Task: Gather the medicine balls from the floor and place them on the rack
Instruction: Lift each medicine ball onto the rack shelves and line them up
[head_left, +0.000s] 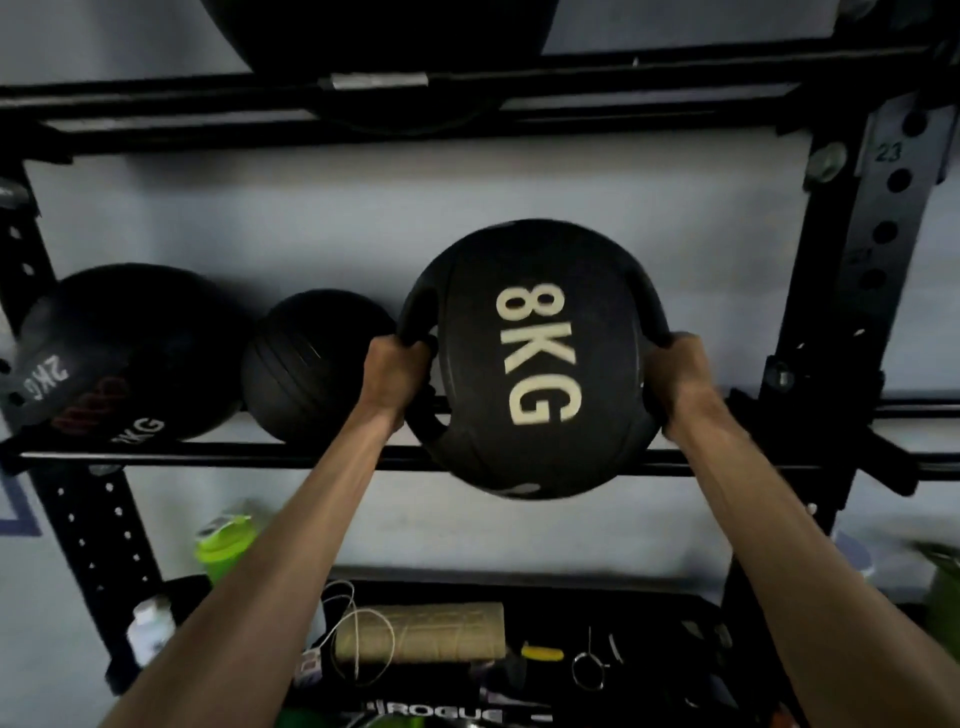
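Head view, centre right of frame: 8KG medicine ball (530, 358) at the level of the rack's front rail (260, 454), just beside a ribbed ball (311, 364). Left hand (397, 364) curled round its left handle, right hand (675, 369) round its right. Cannot tell whether seated yet. If let go before settling between the rails, likely to roll forward and drop; left fingers possibly pinched against the neighbouring ball.

Between the fingers (413, 342), the medicine ball (530, 364) is black with cream "8KG" lettering. Left of the fingers, the ribbed ball (317, 364) is black and grooved. Farther left, the 2KG ball (130, 353) is black with white lettering and red marks. Below the fingers is a lime-green bottle (226, 543).
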